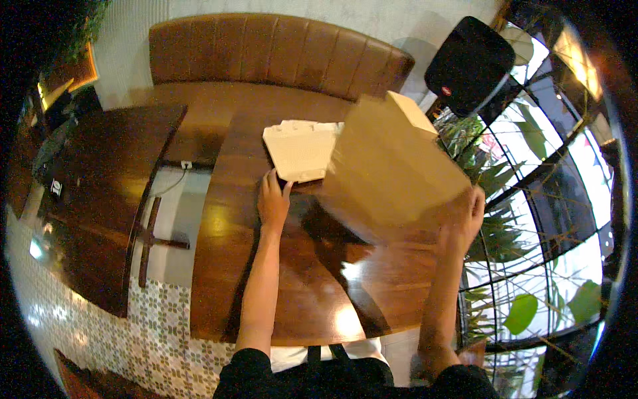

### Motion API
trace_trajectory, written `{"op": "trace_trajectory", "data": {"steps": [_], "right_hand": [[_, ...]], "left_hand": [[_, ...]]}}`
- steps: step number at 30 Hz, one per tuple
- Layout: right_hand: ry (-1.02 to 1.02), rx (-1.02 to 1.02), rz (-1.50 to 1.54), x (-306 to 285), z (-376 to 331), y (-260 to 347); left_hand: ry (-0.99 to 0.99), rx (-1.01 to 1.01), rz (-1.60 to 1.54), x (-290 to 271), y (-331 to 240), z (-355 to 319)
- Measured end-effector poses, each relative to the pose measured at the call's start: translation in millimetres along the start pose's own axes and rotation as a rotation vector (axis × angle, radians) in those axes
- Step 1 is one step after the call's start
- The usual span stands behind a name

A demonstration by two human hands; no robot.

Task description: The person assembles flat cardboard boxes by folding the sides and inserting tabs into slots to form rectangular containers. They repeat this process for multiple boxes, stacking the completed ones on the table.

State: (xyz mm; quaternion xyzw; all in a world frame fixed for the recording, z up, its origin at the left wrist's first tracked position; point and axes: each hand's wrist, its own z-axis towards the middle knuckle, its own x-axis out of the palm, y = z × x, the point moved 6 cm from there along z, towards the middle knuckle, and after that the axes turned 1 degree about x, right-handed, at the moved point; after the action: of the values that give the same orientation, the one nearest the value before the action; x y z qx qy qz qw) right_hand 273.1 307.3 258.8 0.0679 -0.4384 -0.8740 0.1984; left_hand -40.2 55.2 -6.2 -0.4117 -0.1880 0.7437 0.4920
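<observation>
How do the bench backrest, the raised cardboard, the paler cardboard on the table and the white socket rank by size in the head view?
Largest to smallest, as seen:
Bench backrest
Raised cardboard
Paler cardboard, partly covered
White socket
Nearness makes the cardboards' true sizes unsure.

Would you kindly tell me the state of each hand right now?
Left hand: at the near corner of the lower cardboard piece; grip cannot be told.
Right hand: closed, holding the raised cardboard panel near its corner.
</observation>
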Motion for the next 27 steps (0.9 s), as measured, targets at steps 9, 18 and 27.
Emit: {"op": "trace_trajectory", "data": {"steps": [9, 18, 27], "right_hand": [[-0.327, -0.013, -0.009, -180, -60, 39], [0.407, -0.296, -0.107, -9, -134, 25], [1.274, -0.489, 0.141, 99, -265, -47]], "left_hand": [[0.209, -0.271, 0.013, 40, 44, 59], [0.344, -0.195, -0.42, -20, -32, -45], [0.6, -0.449, -0.842, -59, -60, -85]]}}
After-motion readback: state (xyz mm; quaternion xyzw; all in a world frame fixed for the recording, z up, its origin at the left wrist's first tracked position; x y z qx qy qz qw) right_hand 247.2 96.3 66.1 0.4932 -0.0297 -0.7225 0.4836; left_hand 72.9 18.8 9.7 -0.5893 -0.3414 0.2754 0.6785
